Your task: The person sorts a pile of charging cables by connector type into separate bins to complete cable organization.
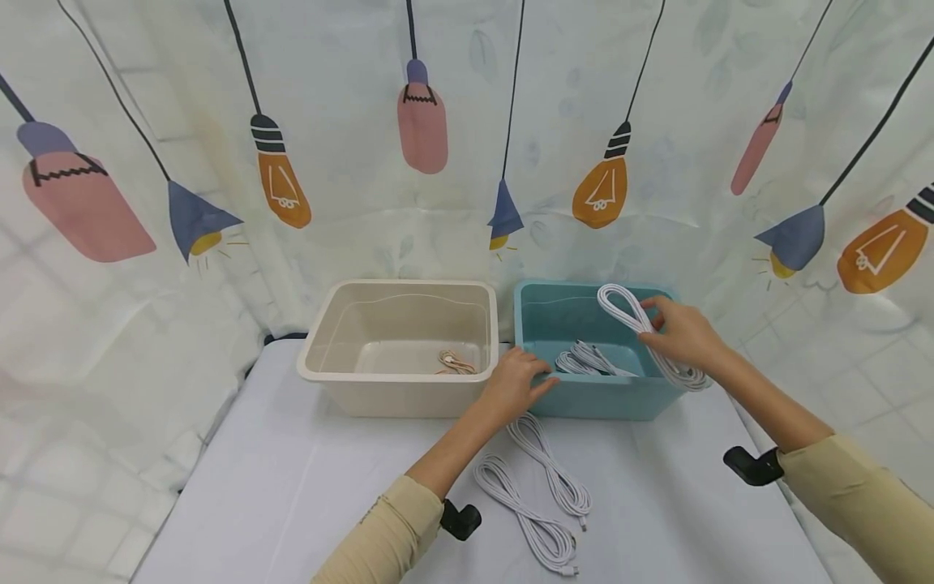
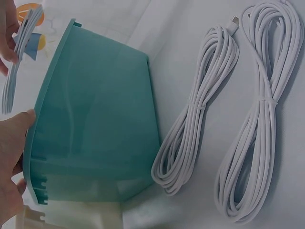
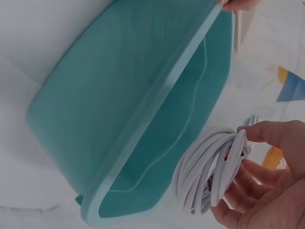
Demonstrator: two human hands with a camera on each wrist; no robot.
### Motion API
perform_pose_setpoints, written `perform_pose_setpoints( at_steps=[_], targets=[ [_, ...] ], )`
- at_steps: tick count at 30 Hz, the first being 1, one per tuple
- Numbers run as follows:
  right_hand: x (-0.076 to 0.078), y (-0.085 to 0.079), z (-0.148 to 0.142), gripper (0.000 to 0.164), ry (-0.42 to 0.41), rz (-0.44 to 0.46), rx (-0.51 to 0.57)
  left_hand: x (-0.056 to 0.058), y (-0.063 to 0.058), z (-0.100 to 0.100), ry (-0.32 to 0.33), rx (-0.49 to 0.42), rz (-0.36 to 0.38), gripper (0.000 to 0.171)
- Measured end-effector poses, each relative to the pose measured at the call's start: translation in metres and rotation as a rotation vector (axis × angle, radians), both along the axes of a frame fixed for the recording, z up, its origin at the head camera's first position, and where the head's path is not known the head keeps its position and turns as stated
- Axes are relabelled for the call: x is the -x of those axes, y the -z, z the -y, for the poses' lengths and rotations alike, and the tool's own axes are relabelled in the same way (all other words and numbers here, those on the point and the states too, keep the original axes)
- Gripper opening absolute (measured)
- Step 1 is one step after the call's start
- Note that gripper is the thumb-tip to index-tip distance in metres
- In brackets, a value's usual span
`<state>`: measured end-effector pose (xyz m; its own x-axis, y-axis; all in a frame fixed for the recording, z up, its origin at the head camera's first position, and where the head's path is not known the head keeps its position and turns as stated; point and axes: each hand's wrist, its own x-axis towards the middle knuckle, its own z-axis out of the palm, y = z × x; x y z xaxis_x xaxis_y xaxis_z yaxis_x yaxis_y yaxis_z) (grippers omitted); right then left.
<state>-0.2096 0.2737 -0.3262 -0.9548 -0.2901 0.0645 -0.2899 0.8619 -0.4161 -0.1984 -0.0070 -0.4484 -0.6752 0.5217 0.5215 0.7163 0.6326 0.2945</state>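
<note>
My right hand (image 1: 682, 331) pinches a coiled white cable (image 1: 627, 312) near its middle, over the right side of the teal bin (image 1: 584, 397). The right wrist view shows the cable's loops (image 3: 205, 167) between thumb and fingers, with a metal plug tucked among them. At the bin's front left corner, my left hand (image 1: 514, 381) grips the rim, its thumb on the outer side in the left wrist view. Inside the teal bin lies more bundled white cable (image 1: 587, 358). Two tied white cables (image 1: 525, 515) (image 2: 193, 109) lie on the table in front.
A cream bin (image 1: 401, 397) stands close to the left of the teal one, with a small peach-coloured cable (image 1: 456, 362) inside. Both bins sit on a white-covered table (image 1: 292, 487). Behind hangs a lamp-patterned curtain (image 1: 350, 203).
</note>
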Motion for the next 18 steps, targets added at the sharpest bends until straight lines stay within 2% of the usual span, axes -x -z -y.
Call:
perform_pose_setpoints(
  at_steps=[18],
  targets=[
    [0.038, 0.002, -0.006, 0.051, 0.127, 0.023, -0.07, 0.0, -0.001, 0.001, 0.002, 0.003, 0.017, 0.014]
  ],
)
